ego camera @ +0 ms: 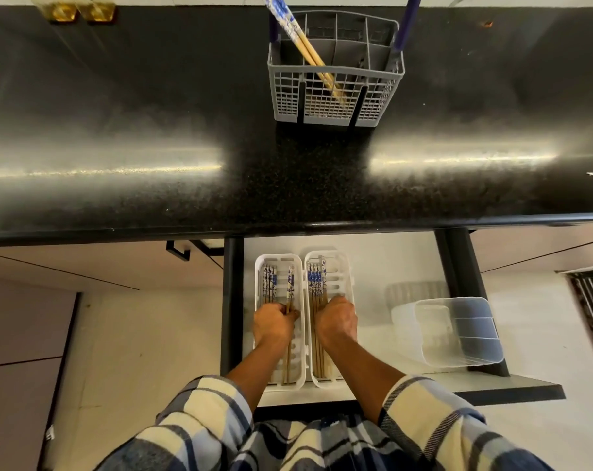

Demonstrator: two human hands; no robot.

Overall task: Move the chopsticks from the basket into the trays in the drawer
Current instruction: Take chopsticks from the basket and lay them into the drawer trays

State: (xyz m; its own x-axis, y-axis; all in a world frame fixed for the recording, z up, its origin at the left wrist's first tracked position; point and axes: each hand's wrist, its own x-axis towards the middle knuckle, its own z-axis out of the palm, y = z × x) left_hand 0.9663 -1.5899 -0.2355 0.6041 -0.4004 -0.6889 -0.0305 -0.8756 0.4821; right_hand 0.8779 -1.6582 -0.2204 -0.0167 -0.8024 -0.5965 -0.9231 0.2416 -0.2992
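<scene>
Head view: black speckled stone countertop (152, 185), glossy with glare streaks. At its far edge, middle, stands a grey plastic lattice basket (336, 93) with dark blue handle posts; inside, a pair of chopsticks in the basket (308, 51), wood with blue-white patterned tops, leaning toward the far-left corner and sticking out above the rim.

Below the near edge of the countertop the drawer (383, 253) is pulled out, white smooth floor, dark side rails. Two white slotted plastic trays side by side, touching, at the drawer's left side. Left tray (261, 266) holds a group of chopsticks along its left wall plus a chopstick in left hand (290, 283) nearer its right wall. Right tray (346, 266) holds a bundle of chopsticks (317, 283) along its left wall.

Left hand (274, 322) over the left tray, fingers curled, pinching that chopstick at mid-length. Right hand (336, 319) over the right tray, fingers curled down into the tray; whether they hold a chopstick, cannot tell.

Clear ribbed plastic container (458, 331) tipped on its side at the drawer's right side. Plaid sleeves (424, 413), blue and cream.
</scene>
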